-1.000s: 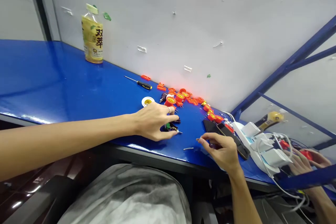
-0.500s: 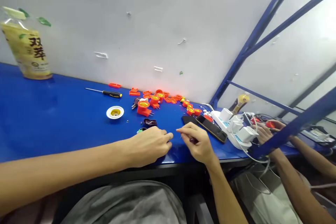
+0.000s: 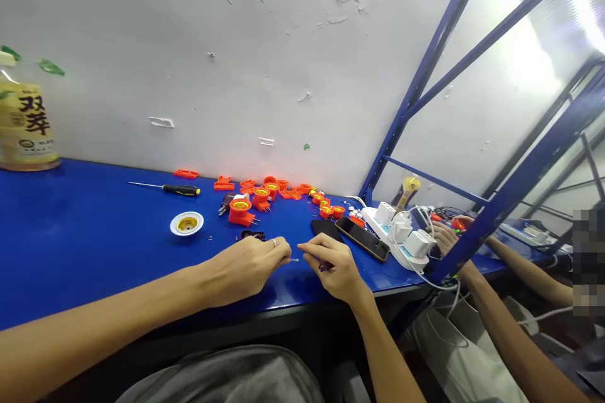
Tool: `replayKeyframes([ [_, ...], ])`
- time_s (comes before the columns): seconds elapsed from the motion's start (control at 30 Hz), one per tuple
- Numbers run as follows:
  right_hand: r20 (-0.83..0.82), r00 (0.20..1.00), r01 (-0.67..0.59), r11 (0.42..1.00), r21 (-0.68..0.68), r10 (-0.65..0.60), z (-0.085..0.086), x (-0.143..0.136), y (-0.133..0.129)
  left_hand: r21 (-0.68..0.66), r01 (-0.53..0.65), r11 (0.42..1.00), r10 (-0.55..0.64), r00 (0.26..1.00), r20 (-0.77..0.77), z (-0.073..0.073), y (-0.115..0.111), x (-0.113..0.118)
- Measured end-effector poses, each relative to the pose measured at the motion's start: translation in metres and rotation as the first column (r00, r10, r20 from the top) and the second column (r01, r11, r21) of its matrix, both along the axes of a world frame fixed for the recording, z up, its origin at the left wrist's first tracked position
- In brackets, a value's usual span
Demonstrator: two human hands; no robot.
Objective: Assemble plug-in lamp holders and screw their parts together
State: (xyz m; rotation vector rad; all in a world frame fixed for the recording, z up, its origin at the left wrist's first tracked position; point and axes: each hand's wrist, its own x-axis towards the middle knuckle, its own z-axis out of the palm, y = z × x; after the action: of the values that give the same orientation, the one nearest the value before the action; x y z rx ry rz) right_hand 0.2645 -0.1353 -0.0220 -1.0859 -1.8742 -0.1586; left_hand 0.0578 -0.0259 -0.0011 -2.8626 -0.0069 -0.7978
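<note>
My left hand (image 3: 253, 266) is closed in a pinch just above the front of the blue table. A small thin silvery piece (image 3: 293, 259), perhaps a spring, sticks out from its fingertips. Close by on the right, my right hand (image 3: 338, 267) is closed, with a dark glossy piece (image 3: 325, 266) partly showing under its curled fingers. Its thumb and index tips lie near the silvery piece, but a gap shows. Just behind my left hand lies a dark shell-like part (image 3: 253, 235). A white round lamp socket (image 3: 187, 223) with a brass inside sits farther left.
Orange plug-in lamp sockets (image 3: 241, 211) and loose orange parts line the wall. A screwdriver (image 3: 182, 189) lies left, a bottle (image 3: 28, 126) beyond it. On the right are a phone (image 3: 363, 238), a power strip (image 3: 401, 252), a blue frame post (image 3: 472, 236) and another person's hands (image 3: 444, 236).
The view has shifted, so things on the table appear farther left. My hands have drawn slightly apart, and the thin silvery piece now shows at my left fingertips.
</note>
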Motion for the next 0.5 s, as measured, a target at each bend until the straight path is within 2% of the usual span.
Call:
replayKeyframes([
  [0.1,-0.049,0.998,0.038,0.998,0.049,-0.036,0.0,-0.001,-0.004,-0.138,0.002,0.99,0.008,0.997,0.071,0.002,0.002,0.002],
  [0.17,-0.078,0.996,0.053,0.995,0.089,-0.046,0.0,-0.002,-0.008,-0.173,0.018,0.985,-0.005,0.997,0.08,0.003,0.001,0.002],
  [0.33,-0.104,0.994,-0.015,0.992,0.125,0.028,0.003,-0.006,-0.016,-0.146,0.0,0.989,0.007,0.999,0.047,0.004,-0.004,0.0],
  [0.5,-0.085,0.996,-0.023,0.996,0.086,0.031,0.002,-0.007,-0.018,-0.114,0.015,0.993,-0.008,0.998,0.06,0.003,-0.005,0.001],
])
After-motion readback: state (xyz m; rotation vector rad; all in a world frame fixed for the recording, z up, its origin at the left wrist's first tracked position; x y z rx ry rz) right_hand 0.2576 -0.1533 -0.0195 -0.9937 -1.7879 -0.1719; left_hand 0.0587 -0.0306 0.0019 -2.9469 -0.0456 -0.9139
